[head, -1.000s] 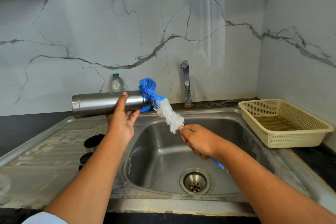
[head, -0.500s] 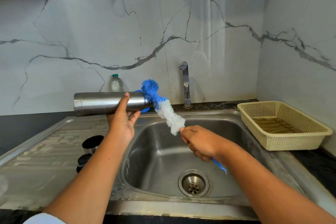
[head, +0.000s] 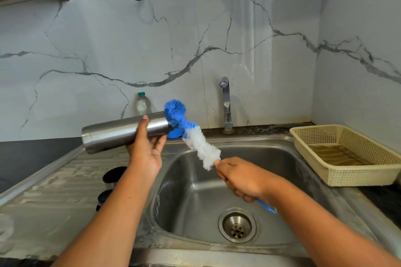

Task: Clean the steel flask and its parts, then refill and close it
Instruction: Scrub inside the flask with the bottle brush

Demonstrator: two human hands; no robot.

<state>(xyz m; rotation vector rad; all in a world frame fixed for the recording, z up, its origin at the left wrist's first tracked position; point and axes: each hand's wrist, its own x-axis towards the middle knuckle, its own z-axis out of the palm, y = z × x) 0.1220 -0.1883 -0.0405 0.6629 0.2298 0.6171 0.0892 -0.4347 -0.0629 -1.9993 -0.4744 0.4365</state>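
Note:
My left hand [head: 145, 150] grips the steel flask [head: 112, 132], which lies nearly level above the sink's left edge with its mouth to the right. My right hand [head: 239, 176] holds the blue handle of a bottle brush [head: 200, 146]. The brush's white bristles run up to a blue tuft that sits right at the flask's mouth, bent upward outside it. Two dark flask parts stand on the drainboard: a cup-like lid [head: 113, 176] and a smaller cap [head: 103, 198], both partly hidden by my left forearm.
A steel sink [head: 195, 199] with a drain [head: 237, 225] lies below the hands. The tap [head: 226, 104] stands behind it. A beige plastic basket [head: 345, 154] sits to the right. A small clear bottle [head: 142, 104] and a blue object stand against the marble wall.
The flask's base end has dropped a little, so it now tilts. The brush's blue tuft stays at the flask's mouth, and my right hand has shifted only slightly.

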